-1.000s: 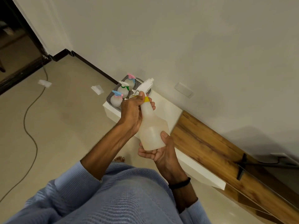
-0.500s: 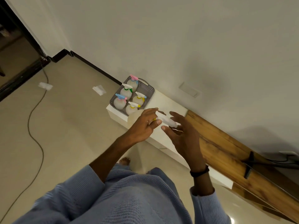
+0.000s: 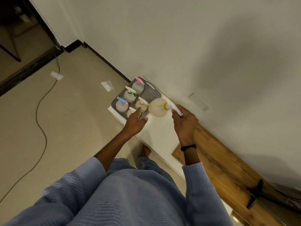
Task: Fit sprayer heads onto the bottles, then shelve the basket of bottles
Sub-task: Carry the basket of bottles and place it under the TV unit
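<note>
A grey perforated basket [image 3: 152,92] sits on the left end of a low white cabinet [image 3: 161,129], against the wall. Several translucent bottles stand in it, each with a sprayer head: pink [image 3: 139,80], green [image 3: 130,92], blue [image 3: 121,101], yellow [image 3: 143,102]. My right hand [image 3: 184,123] grips the white sprayer head of another translucent bottle [image 3: 157,109] with a yellow collar, held at the basket's near right corner. My left hand [image 3: 135,122] reaches to the basket's front edge with fingers extended, partly covering a bottle there.
A wooden board [image 3: 224,162] runs along the wall to the right of the cabinet, with a black bracket [image 3: 254,196] on it. A cable [image 3: 41,128] snakes over the beige floor at left, near two paper scraps [image 3: 107,85]. A dark doorway is at top left.
The bottle passed from my left hand to my right, which now holds it by the sprayer head beside the basket. My left hand let go and moved to the basket's front edge.
</note>
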